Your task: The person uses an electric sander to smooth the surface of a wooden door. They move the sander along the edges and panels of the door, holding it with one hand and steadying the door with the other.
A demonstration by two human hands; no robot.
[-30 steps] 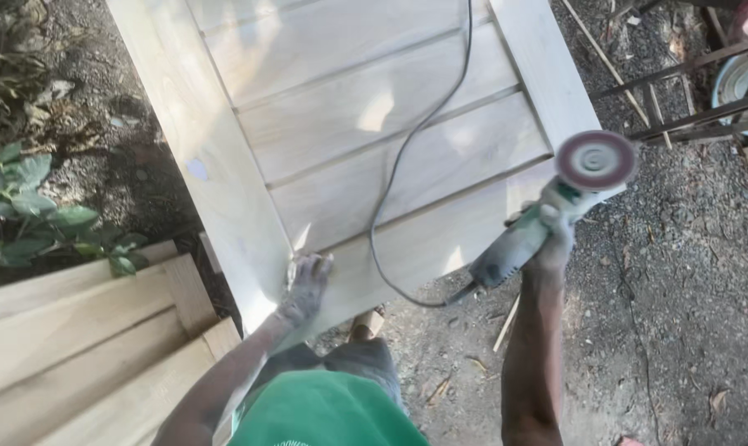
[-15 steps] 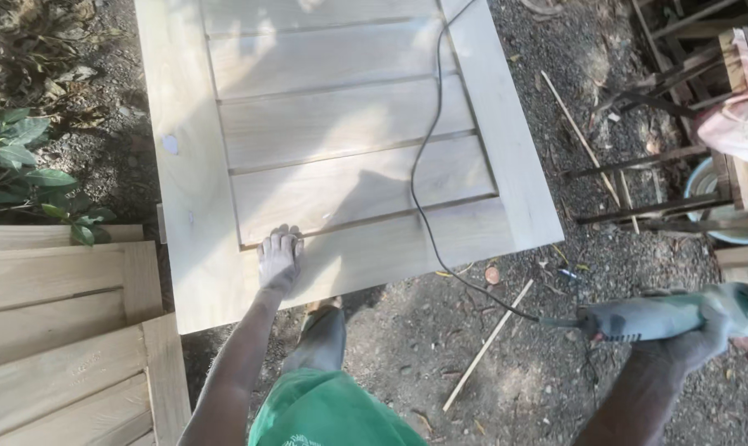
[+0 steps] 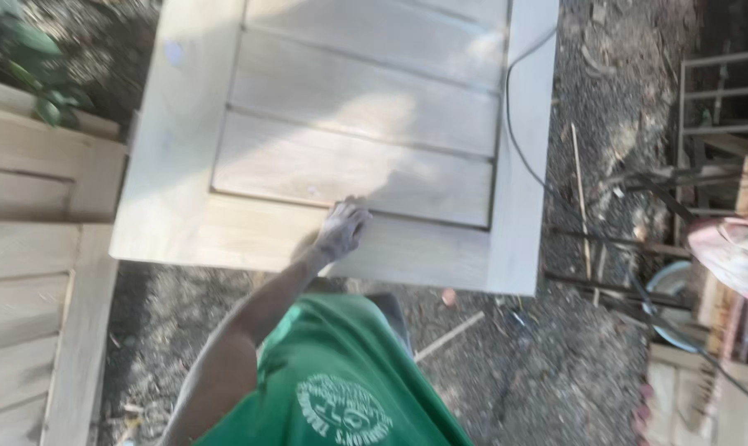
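Note:
A pale wooden door (image 3: 349,165) with horizontal panels lies flat over the dirt ground. My left hand (image 3: 342,228) rests on its lower rail, at the edge of the bottom panel, with dusty fingers slightly curled and nothing held. My green shirt (image 3: 341,388) fills the bottom of the view. A black power cable (image 3: 518,153) runs over the door's right stile and off toward the lower right. My right hand is out of view, and no tool is visible.
Another pale slatted door (image 3: 35,272) lies at the left, with a leafy plant (image 3: 35,91) above it. At the right stand a dark metal frame (image 3: 721,124), a pink cloth (image 3: 733,248) and a round basin (image 3: 663,297). A thin stick (image 3: 448,337) lies on the dirt.
My right hand, holding an angle grinder, swung out to the right and has left the view. My left hand has stayed on the door's lower rail. The camera has shifted.

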